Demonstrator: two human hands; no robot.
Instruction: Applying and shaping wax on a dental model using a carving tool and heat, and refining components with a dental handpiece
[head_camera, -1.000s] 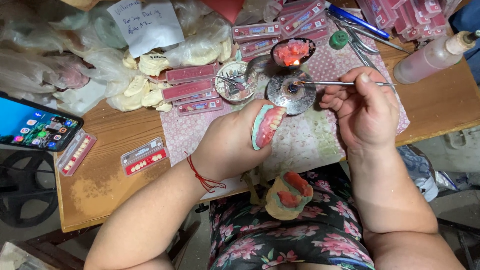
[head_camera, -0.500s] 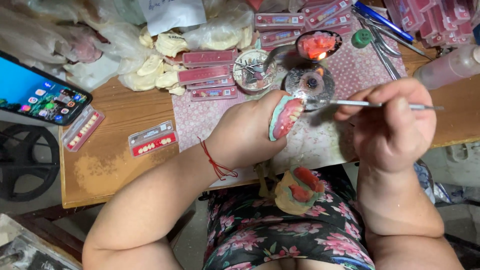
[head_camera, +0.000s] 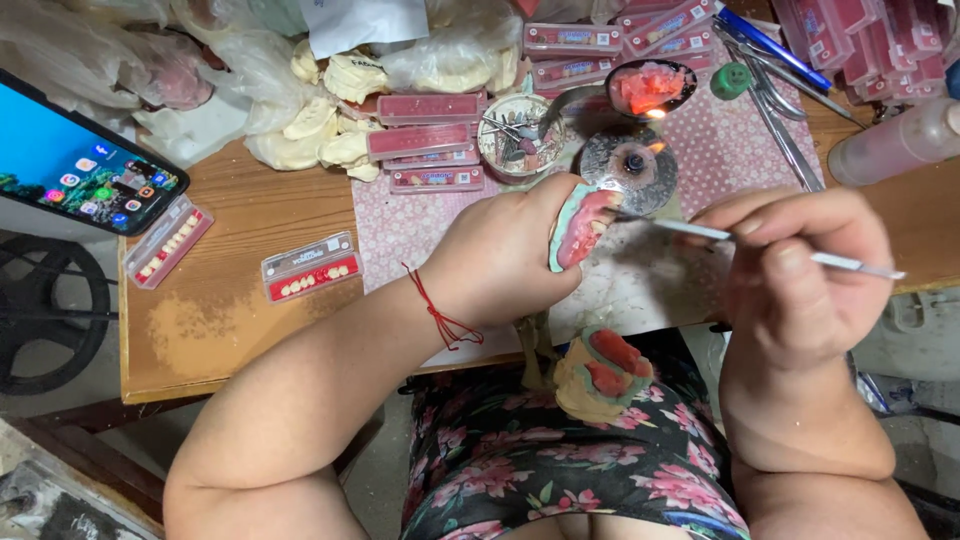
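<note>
A wooden table (head_camera: 230, 330) fills most of the view, and a pink dotted cloth (head_camera: 720, 150) covers its middle. At the table's left edge lies a phone (head_camera: 85, 165) with its screen lit. Near it sit two small clear boxes of teeth (head_camera: 310, 267). Along the far edge are crinkly plastic bags (head_camera: 250, 60) and pale plaster molds (head_camera: 320, 135). Red flat trays (head_camera: 430, 140) are stacked beside the molds. A round tin (head_camera: 515, 140) stands next to them, close to a little burner (head_camera: 628, 160) with a small flame. Over it is a spoon (head_camera: 650, 85) of red wax. A clear bottle (head_camera: 890, 145) lies at the right edge.

Close to the near edge, the left hand (head_camera: 500, 260) is shut tight on a denture (head_camera: 578, 225), pink and green, held just above the cloth. The right hand (head_camera: 800, 275) pinches a thin tool (head_camera: 700, 230), and its tip touches the denture. A second mold (head_camera: 600, 372) with red wax rests on the person's lap, below the table edge.
</note>
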